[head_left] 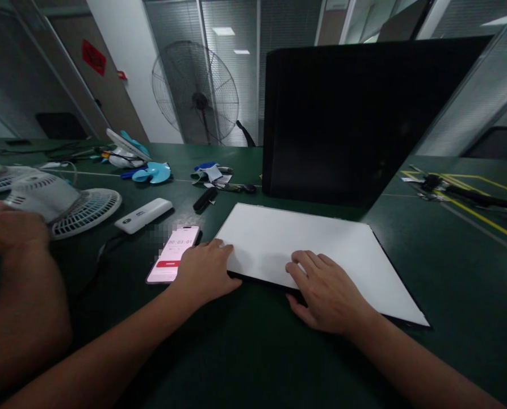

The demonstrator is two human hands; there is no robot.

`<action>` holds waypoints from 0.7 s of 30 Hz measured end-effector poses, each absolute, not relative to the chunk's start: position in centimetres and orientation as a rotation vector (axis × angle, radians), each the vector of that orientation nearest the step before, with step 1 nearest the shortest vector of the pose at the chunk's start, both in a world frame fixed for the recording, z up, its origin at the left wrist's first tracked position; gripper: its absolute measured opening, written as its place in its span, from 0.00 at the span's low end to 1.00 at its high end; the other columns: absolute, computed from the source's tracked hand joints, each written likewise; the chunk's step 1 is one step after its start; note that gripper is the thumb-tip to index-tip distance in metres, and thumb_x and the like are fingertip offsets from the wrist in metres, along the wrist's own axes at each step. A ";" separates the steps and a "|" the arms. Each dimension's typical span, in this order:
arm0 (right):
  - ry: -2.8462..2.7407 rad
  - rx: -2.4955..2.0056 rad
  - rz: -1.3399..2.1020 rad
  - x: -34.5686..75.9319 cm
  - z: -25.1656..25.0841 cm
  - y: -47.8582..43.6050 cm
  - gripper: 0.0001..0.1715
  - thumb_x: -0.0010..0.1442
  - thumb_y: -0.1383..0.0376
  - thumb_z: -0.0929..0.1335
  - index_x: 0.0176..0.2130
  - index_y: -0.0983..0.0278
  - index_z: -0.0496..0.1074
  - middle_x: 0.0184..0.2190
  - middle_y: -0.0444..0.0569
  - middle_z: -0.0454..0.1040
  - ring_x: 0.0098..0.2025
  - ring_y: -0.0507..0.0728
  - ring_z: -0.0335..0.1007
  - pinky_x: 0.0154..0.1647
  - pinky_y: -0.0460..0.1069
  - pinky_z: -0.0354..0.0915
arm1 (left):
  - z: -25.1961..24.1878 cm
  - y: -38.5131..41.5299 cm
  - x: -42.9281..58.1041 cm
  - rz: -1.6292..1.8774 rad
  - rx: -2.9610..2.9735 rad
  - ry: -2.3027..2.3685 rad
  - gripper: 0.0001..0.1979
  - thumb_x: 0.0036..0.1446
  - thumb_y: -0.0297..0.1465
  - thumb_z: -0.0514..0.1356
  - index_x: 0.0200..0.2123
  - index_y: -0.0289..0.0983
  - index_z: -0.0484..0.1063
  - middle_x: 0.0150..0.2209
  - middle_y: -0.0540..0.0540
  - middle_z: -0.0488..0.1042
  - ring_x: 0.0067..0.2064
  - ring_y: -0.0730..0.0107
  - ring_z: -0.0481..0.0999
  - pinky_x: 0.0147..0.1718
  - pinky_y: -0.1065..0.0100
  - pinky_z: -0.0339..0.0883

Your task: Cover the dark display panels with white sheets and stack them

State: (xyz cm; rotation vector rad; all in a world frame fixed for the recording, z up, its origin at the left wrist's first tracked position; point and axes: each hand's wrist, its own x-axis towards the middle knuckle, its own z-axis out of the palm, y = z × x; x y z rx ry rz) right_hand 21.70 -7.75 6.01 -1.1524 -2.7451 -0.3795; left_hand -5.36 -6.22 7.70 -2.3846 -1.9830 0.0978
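A flat white panel with a thin black edge lies on the dark green table. My left hand grips its near left corner, fingertips along the left side and thumb by the front edge. My right hand holds the front edge near the middle: curled fingers rest on the white surface, and the thumb sits below the edge. Left of my left hand, partly covered by it, is a phone with a lit pink timer screen. Behind the panel stands a large black screen-like sheet, tilted to the right.
Another person's arm reaches in at the left, by a white fan part. A white power bank, a blue fan blade and a small black object lie further back. Yellow-and-black strips lie at the right.
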 end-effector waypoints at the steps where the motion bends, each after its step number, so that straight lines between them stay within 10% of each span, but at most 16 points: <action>1: -2.753 -1.141 -0.374 21.6 6.0 -7.8 0.20 0.61 0.57 0.69 0.49 0.65 0.73 0.48 0.57 0.74 0.46 0.63 0.71 0.44 0.58 0.69 | 7.8 -6.2 -5.4 0.093 -2.390 -1.966 0.33 0.50 0.53 0.63 0.54 0.40 0.76 0.58 0.38 0.75 0.50 0.44 0.78 0.45 0.47 0.73; 13: -2.716 -0.588 -0.746 22.2 5.5 -8.2 0.08 0.63 0.74 0.66 0.34 0.66 0.75 0.31 0.51 0.75 0.30 0.55 0.68 0.23 0.49 0.56 | 7.6 -6.4 -6.0 -0.146 -2.345 -1.690 0.31 0.46 0.53 0.69 0.50 0.43 0.79 0.59 0.39 0.74 0.63 0.34 0.66 0.63 0.31 0.48; 16: -2.692 -0.637 -0.791 23.1 7.8 -9.7 0.09 0.61 0.74 0.66 0.33 0.66 0.76 0.30 0.52 0.76 0.28 0.55 0.68 0.21 0.49 0.58 | 8.9 -8.0 -5.1 -0.390 -2.364 -1.396 0.26 0.46 0.39 0.74 0.49 0.41 0.79 0.60 0.37 0.72 0.61 0.40 0.69 0.57 0.40 0.63; 21: -2.651 -0.741 -0.908 28.2 11.5 -14.8 0.19 0.60 0.76 0.61 0.42 0.65 0.77 0.35 0.53 0.80 0.30 0.56 0.72 0.25 0.51 0.66 | 10.9 -10.5 -2.1 -0.673 -2.477 -0.781 0.04 0.62 0.25 0.62 0.34 0.36 0.76 0.33 0.47 0.78 0.35 0.65 0.76 0.34 0.64 0.70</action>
